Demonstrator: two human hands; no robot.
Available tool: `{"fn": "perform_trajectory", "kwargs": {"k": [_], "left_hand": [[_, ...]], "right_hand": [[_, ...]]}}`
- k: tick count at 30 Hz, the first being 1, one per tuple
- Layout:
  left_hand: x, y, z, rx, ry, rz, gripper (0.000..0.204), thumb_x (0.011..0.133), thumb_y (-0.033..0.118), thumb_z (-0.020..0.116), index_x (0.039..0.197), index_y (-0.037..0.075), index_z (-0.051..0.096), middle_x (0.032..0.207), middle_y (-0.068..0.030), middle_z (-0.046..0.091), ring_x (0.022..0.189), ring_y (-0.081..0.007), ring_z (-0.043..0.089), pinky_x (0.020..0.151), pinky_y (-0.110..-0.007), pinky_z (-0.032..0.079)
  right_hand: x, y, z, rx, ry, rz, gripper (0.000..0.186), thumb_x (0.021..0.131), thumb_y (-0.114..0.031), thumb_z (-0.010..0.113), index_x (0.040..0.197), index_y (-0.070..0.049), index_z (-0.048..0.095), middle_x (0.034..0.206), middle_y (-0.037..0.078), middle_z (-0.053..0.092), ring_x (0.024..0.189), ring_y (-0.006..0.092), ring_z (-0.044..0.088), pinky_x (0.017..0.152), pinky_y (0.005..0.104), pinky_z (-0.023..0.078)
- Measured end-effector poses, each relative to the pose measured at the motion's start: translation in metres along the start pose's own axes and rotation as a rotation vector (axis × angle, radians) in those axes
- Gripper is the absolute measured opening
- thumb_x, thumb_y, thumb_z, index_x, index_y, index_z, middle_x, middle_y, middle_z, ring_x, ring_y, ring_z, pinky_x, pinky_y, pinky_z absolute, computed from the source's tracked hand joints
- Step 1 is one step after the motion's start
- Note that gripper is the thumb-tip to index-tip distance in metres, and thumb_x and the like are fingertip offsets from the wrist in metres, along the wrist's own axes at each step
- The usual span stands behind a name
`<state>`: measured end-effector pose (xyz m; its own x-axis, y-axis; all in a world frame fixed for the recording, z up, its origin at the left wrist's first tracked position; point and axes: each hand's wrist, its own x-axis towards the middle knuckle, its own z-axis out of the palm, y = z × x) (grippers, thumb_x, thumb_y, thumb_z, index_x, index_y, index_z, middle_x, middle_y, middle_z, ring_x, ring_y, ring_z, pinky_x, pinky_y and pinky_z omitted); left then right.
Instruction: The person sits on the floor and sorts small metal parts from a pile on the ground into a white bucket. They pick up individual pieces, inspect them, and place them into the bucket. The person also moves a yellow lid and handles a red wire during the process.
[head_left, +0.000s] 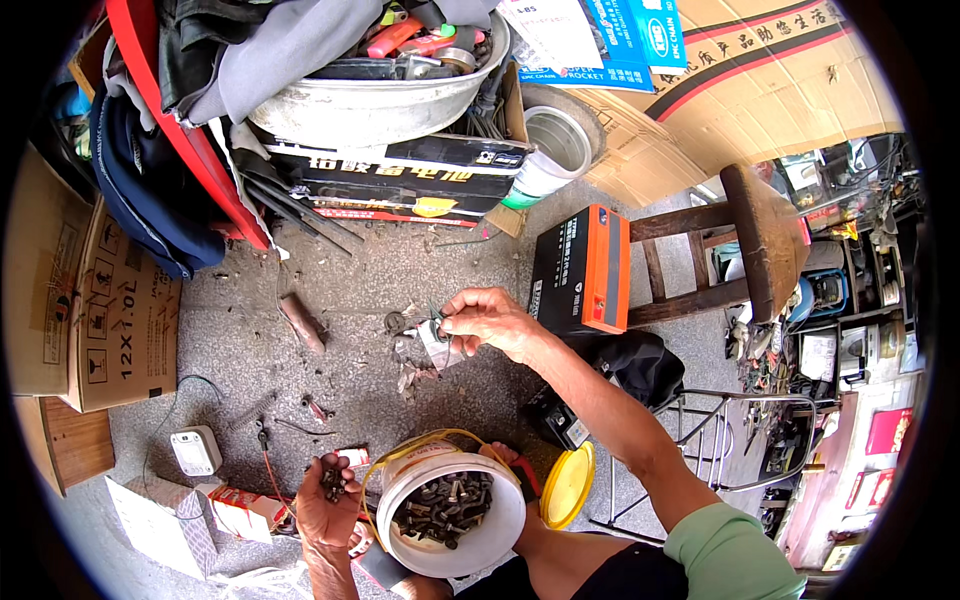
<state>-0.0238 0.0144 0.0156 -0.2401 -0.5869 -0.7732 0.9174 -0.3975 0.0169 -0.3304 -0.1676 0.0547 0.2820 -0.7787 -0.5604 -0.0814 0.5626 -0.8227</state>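
My left hand [328,505] is cupped, palm up, around several small dark metal pieces [333,482] that look like bolts or nuts. Just right of it stands a white bucket [508,520] with many dark bolts [445,507] inside. My right hand [488,322] reaches forward over the floor, its fingers pinched together. Beneath its fingertips lies a small heap of scraps [410,362], with a whitish flat piece [434,345] at the fingers. What the pinch holds is too small to tell.
An orange and black box [605,270] and a wooden stool [765,240] stand right of my right hand. A yellow lid [568,487] leans by the bucket. Cardboard boxes [125,310] stack at the left. A loaded metal basin [380,112] sits at the far side.
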Motion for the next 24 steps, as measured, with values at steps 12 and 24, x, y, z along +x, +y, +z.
{"fn": "perform_trajectory", "kwargs": {"k": [12,24], "left_hand": [[-0.001,0.0,0.001,-0.004,-0.013,-0.003,0.023,0.091,0.023,0.052,0.094,0.001,0.057,0.089,-0.0117,0.06,0.076,-0.0193,0.059,0.064,-0.03,0.048],[-0.008,0.011,0.019,0.09,-0.096,-0.018,0.024,0.088,0.022,0.057,0.097,0.001,0.06,0.075,-0.006,0.059,0.054,-0.0117,0.046,0.045,-0.022,0.034]], "right_hand": [[-0.021,-0.034,0.034,0.134,-0.078,-0.055,0.024,0.082,-0.013,0.067,0.101,0.0,0.06,0.08,0.007,0.064,0.066,0.0129,0.06,0.056,0.0243,0.05],[-0.035,-0.049,0.065,0.279,-0.358,-0.005,0.017,0.089,-0.012,0.055,0.101,0.0,0.052,0.08,0.007,0.059,0.066,0.0154,0.059,0.06,0.027,0.05]]}}
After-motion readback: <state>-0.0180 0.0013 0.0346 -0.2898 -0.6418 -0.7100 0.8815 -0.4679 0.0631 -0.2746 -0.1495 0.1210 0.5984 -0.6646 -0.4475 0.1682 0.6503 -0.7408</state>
